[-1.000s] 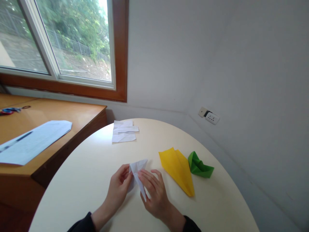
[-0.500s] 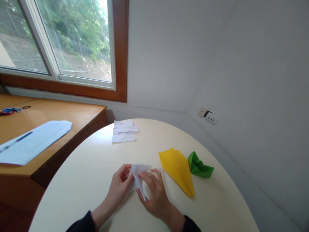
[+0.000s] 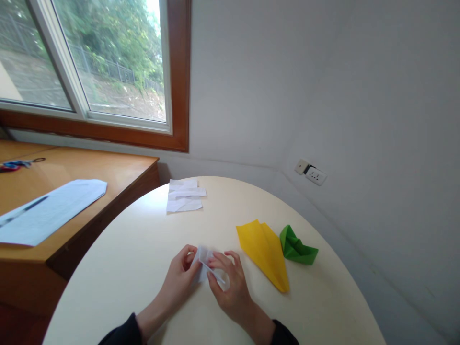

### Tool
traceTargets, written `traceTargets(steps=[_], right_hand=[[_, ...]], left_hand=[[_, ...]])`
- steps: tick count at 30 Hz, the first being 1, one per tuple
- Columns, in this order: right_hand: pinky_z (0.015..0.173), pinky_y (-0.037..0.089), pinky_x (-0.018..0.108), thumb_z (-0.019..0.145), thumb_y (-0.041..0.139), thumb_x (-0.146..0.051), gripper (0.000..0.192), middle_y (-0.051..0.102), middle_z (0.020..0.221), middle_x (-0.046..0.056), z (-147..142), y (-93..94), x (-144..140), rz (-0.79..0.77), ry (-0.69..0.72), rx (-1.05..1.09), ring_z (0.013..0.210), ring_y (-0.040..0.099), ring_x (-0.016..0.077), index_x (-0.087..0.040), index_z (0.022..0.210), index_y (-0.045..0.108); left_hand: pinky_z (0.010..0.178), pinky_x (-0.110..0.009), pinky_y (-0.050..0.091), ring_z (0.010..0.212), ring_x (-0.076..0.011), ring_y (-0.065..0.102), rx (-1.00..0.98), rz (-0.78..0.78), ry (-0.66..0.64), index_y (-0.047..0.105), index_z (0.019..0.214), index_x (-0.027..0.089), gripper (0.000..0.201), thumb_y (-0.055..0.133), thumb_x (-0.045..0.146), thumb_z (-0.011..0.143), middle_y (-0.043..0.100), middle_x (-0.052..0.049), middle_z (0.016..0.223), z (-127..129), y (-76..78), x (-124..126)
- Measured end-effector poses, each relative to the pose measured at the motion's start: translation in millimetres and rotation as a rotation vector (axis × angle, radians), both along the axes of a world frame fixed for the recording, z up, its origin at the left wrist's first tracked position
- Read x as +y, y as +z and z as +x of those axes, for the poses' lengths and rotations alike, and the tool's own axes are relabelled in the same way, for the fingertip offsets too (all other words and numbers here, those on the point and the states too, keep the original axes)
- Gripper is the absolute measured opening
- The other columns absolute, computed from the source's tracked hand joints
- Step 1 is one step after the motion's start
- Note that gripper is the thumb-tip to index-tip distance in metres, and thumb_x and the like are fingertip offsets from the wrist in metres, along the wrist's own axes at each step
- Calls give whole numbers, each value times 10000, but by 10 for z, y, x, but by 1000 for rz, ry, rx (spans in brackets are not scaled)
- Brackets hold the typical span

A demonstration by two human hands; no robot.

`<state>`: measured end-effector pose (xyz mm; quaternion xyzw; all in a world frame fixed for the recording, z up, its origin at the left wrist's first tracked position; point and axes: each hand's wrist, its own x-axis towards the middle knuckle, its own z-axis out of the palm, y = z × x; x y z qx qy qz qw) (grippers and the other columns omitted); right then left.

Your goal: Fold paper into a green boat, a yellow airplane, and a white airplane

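Observation:
A small folded piece of white paper is held between my two hands, low over the round table. My left hand pinches its left side between thumb and fingers. On the other side, my right hand is closed around a raised flap, thumb below and fingers above. The fingers hide part of the paper's right side. To the right of my right hand lies a yellow folded paper plane. A green folded paper boat rests against the plane's right edge.
White paper pieces lie at the table's far edge. On the wooden desk at left are paper sheets, a dark pen and scissors. A wall socket sits beyond the round table.
The white paper's flap has swung from pointing down toward me to lying more to the right. My right thumb has shifted slightly up and right with it. My left hand stays nearly still.

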<state>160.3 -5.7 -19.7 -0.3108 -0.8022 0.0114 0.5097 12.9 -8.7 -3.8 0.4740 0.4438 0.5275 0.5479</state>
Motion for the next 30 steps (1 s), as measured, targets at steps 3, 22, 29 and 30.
traceTargets(steps=[3,22,29,30], right_hand=[[871,453,429,846,491,-144,373,698,817,26,-1,13,-10,-7,1,-19,778,663,185,-183,1210,420],[655,551,268,814,524,-228,344,635,1075,85,11,-134,25,-433,-159,224,890,626,187,-212,1157,503],[745,532,332,782,562,-250,386,581,1133,98,11,-185,82,-479,-220,328,883,603,194,-216,1162,506],[742,530,337,778,567,-253,384,575,1132,98,15,-190,93,-485,-228,339,870,602,193,-216,1156,511]], left_hand=[[487,-193,357,525,-111,543,16,-43,-27,460,752,177,383,645,507,692,614,25,590,5,-43,5],[482,-187,337,486,-105,503,-41,-88,-42,295,1165,223,655,642,512,691,603,56,579,-2,-113,11],[494,-201,323,521,-108,481,42,-53,-44,432,1150,166,561,595,497,728,600,21,626,-11,-94,-2],[492,-204,317,525,-109,476,75,-48,-31,473,1116,153,528,586,494,730,600,14,631,-17,-103,4]])
